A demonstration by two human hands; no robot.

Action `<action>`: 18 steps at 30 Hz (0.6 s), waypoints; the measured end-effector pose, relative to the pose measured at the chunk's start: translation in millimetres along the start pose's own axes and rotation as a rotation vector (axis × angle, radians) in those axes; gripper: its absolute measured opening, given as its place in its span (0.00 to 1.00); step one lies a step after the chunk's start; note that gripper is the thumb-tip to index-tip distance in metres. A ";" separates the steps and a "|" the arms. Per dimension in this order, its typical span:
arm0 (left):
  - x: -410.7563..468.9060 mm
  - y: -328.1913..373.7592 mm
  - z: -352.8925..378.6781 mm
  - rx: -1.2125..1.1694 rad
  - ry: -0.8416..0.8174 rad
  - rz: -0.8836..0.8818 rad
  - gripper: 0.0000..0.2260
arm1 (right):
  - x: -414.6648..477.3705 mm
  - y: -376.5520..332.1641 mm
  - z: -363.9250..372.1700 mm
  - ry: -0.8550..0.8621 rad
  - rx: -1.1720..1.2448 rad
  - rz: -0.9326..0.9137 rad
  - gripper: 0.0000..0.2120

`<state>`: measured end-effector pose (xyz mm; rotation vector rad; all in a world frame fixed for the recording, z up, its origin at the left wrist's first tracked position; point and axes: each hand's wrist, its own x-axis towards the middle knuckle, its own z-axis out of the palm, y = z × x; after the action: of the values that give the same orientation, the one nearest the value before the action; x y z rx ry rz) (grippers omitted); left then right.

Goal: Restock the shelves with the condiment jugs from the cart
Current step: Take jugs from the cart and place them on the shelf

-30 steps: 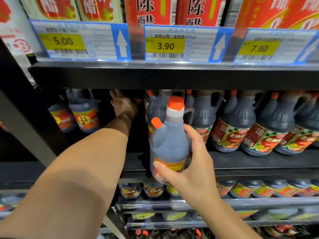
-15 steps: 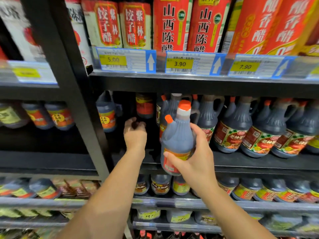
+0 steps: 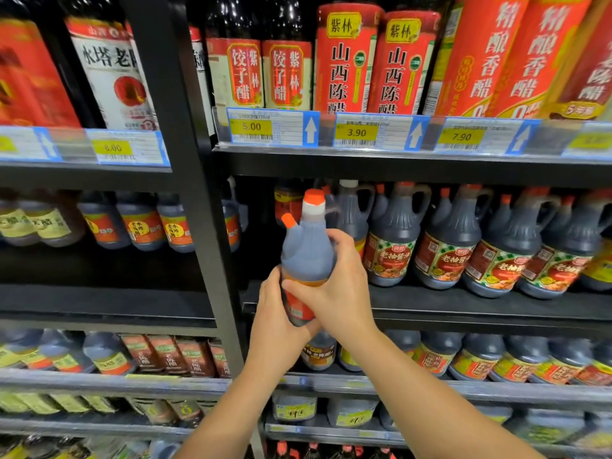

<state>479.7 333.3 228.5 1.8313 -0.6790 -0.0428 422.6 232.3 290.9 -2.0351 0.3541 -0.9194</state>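
Midway through restocking, both hands held a dark plastic condiment jug with orange caps (image 3: 306, 256) upright just before the black metal shelf (image 3: 463, 306), the left hand (image 3: 275, 323) clasping its base, the right hand (image 3: 334, 293) curled round its middle. Next, it likely needed sliding into the shelf's left-end gap, beside the row of dark handled soy-sauce jugs (image 3: 440, 250).

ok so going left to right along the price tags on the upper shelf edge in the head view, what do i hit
cut-off tag → 8.00 tag → 5.00 tag → 3.90 tag → 7.90 tag → blurred tag
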 end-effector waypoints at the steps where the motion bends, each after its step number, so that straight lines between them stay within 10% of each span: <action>1: 2.6 -0.1 0.0 0.011 0.039 -0.008 0.44 | 1.6 0.3 3.4 -0.013 -0.006 0.004 0.39; 18: 77.8 -17.4 4.5 -0.004 0.174 -0.146 0.38 | 1.4 40.2 -34.8 -0.003 -0.264 -0.119 0.23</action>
<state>550.4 296.7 234.3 1.8534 -0.4234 0.0190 401.9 187.0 272.3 -2.3201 0.3717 -0.9837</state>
